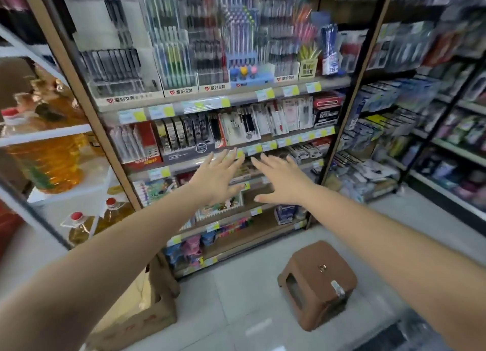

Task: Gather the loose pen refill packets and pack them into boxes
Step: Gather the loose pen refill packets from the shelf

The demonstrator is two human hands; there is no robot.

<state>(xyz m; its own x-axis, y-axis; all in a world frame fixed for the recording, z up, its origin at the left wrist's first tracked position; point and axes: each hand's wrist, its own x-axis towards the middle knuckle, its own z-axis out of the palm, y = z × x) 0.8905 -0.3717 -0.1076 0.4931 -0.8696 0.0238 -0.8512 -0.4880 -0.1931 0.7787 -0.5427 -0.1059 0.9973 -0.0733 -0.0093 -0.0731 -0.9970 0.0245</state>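
Packets (244, 126) of what look like pen refills stand upright in rows on the middle shelf (231, 151) of a stationery rack, leaning against display boxes (184, 151); blur makes it hard to tell which are loose and which already sit boxed. Left hand (218, 177) and right hand (282, 178) both reach toward that shelf with fingers straight and spread, palms facing the goods, holding nothing; they hang just in front of the shelf edge with its yellow price tags (259, 148), near each other but apart. Above, tiered pen displays (184, 48) fill the upper shelf; below, sketch pads or colouring sets (223, 203) and small coloured items occupy the lower shelves. A brown plastic stool (318, 285) stands on the tiled floor (236, 306) to the right; a cardboard carton (142, 316) sits by the rack's foot on the left; bottles of cooking oil (44, 161) fill the neighbouring white shelving. The step in hand seems to be the first reach; it would go best by sweeping the slim packets together with both palms, squaring their edges, then gripping the bundle from both sides so none slips or bends before it goes into a box.
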